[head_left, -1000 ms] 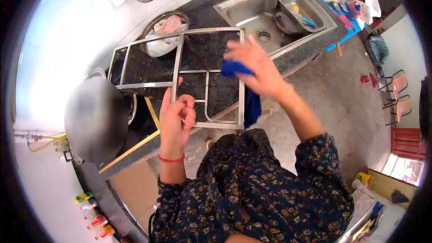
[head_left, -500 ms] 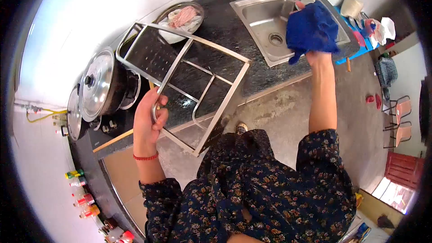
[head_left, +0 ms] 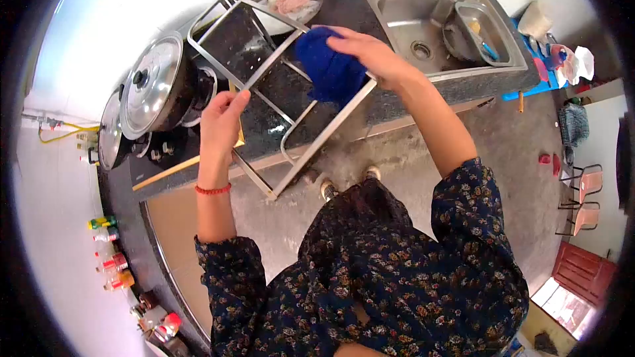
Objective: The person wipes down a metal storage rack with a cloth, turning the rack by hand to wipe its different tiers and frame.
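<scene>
my left hand [head_left: 220,125] pinches the silver metal-tube frame [head_left: 324,139] over the edge of the black speckled counter [head_left: 350,20]; my right hand [head_left: 380,59] holds the bunched dark-blue cloth [head_left: 329,69] at its bars. pressing hard could twist that one-sided grip loose.

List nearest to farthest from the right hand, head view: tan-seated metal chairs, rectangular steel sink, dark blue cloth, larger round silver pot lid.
1. Dark blue cloth: in the right hand.
2. Steel sink: to its right.
3. Pot lid: at left.
4. Metal chairs: far right.
</scene>
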Motion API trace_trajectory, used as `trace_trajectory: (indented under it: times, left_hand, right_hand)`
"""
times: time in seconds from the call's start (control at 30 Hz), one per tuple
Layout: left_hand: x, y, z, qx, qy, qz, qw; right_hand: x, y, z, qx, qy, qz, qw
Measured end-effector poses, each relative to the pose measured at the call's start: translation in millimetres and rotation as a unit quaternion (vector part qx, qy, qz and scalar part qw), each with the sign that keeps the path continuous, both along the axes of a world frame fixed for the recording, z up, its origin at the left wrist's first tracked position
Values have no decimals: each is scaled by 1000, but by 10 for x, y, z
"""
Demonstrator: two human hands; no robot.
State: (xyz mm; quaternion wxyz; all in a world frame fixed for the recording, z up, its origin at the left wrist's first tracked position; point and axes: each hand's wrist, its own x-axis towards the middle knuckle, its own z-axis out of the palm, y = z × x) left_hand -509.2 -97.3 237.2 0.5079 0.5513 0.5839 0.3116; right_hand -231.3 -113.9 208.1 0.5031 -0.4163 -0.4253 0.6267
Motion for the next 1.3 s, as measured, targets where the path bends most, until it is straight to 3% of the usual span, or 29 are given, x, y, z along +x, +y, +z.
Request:
trace_trajectory:
  times: [0.07, 0.1, 0.2, 0.33, 0.37, 0.43, 0.53, 0.63, 0.7, 0.73, 0.77, 0.83, 0.93, 0.97, 1.1, 1.23, 1.3]
  left_hand:
    - [0, -9, 3, -1, -8, 12, 1000]
    - [22, -36, 33, 8, -7, 9, 1000]
    - [-34, -2, -40, 78, 153, 2, 985]
    - [137, -79, -56, 392, 362, -45, 844]
    - [159, -69, -41, 364, 382, -42, 848]
    - [232, -115, 19, 307, 421, -39, 852]
    - [274, -56, 64, 232, 437, -14, 869]
    - [323, -21, 80, 205, 474, 22, 856]
    - [317, 32, 42, 188, 505, 36, 842]
    - [304, 33, 23, 183, 510, 41, 839]
    - [298, 50, 9, 180, 514, 47, 837]
    - [299, 92, -6, 187, 524, 59, 829]
    - [257, 88, -35, 202, 549, 63, 809]
    - [249, 89, -41, 203, 554, 64, 805]
    - [216, 107, -47, 197, 556, 73, 804]
    - [244, 130, 2, 174, 568, 60, 802]
    - [183, 136, -23, 170, 577, 50, 797]
  right_hand:
    - [44, -233, -18, -92, 122, -83, 985]
    - [140, -258, -147, -62, 152, -84, 983]
    - [364, -277, -511, 8, 219, -129, 967]
    - [734, -318, -623, 32, 322, -264, 909]
    - [804, -388, -534, 17, 378, -250, 891]
    - [884, -500, -395, 67, 393, -246, 883]
    - [702, -689, -352, 124, 403, -151, 894]
    - [462, -661, -427, 130, 301, -111, 938]
    - [240, -569, -346, 193, -28, -191, 962]
    - [138, -510, -436, 229, -72, -164, 957]
    - [26, -509, -542, 287, -62, -177, 940]
    - [-116, -521, -706, 247, 90, -177, 948]
    - [-210, -646, -1044, 255, -8, -172, 951]
    - [-223, -657, -1242, 205, -21, -162, 965]
    - [-295, -591, -2587, 60, -86, -149, 983]
    - [-191, -617, -2534, -15, -80, -134, 988]
    - [-213, -635, -2440, -27, -11, -159, 987]
